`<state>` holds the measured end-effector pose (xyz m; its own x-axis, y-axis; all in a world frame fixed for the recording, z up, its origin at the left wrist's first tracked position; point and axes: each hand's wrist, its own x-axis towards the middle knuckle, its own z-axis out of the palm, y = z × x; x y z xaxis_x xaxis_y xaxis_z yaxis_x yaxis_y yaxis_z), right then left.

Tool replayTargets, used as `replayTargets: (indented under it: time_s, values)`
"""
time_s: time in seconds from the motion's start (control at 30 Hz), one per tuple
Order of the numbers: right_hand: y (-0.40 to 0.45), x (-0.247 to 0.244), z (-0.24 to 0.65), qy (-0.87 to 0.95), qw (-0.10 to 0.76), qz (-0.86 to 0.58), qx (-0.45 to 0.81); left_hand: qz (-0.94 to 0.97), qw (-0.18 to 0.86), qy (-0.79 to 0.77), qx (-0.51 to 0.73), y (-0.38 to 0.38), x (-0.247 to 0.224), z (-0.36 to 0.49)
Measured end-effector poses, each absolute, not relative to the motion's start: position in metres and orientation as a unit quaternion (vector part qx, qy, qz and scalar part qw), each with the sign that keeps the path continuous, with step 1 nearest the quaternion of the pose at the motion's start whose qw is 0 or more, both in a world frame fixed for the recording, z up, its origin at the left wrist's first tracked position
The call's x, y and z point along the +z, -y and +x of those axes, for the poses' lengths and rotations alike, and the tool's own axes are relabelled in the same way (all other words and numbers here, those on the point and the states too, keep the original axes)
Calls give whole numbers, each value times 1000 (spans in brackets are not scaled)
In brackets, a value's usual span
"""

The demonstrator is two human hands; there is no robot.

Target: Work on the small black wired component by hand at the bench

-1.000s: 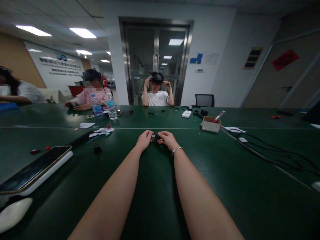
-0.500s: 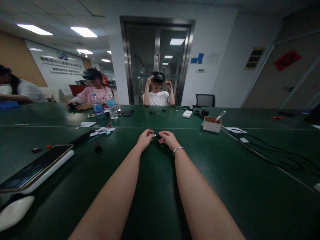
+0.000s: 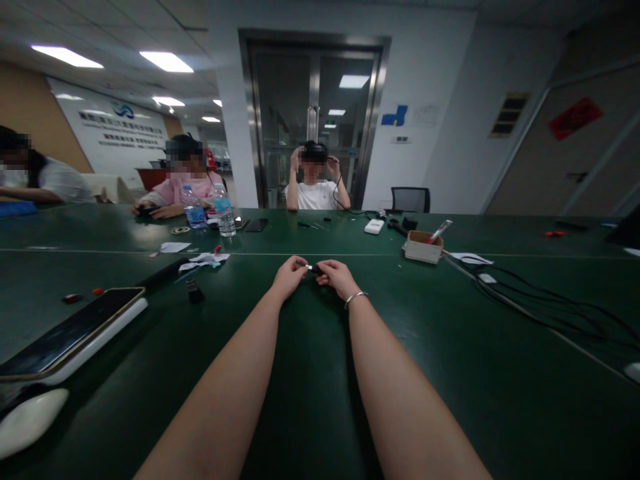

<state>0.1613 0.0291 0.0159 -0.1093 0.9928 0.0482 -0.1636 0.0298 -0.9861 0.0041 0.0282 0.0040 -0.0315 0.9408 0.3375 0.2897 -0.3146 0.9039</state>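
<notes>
Signs and labels in view, none of them legible
At the left, a pale wall sign (image 3: 93,121) bears a blue wave-like logo (image 3: 123,111) above several rows of dark characters, all too blurred to read; at the right, a tilted red paper (image 3: 575,119) on a door (image 3: 543,167) carries a dark marking, unreadable; on the bench (image 3: 450,373), two bottles have blue labels (image 3: 223,204), their print too small to tell; beyond the glass doors (image 3: 280,100), a tiny green sign (image 3: 331,121) glows, its content indistinct.

Metal-framed double glass doors (image 3: 314,93) in white wall (image 3: 435,60). Black mesh-backed chair (image 3: 411,199) beyond glossy green table (image 3: 500,367). Rectangular ceiling lights (image 3: 167,61) lit.
</notes>
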Motion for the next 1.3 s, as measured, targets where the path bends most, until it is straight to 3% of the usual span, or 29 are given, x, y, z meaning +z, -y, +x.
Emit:
replayTargets:
  time_s: [0.97,1.3]
  values:
    - [-26,20,161,493,517,-423,558,648,267,-481,527,-26,5,3]
    - [-25,21,162,490,521,-421,559,647,296,-483,510,-27,4,3]
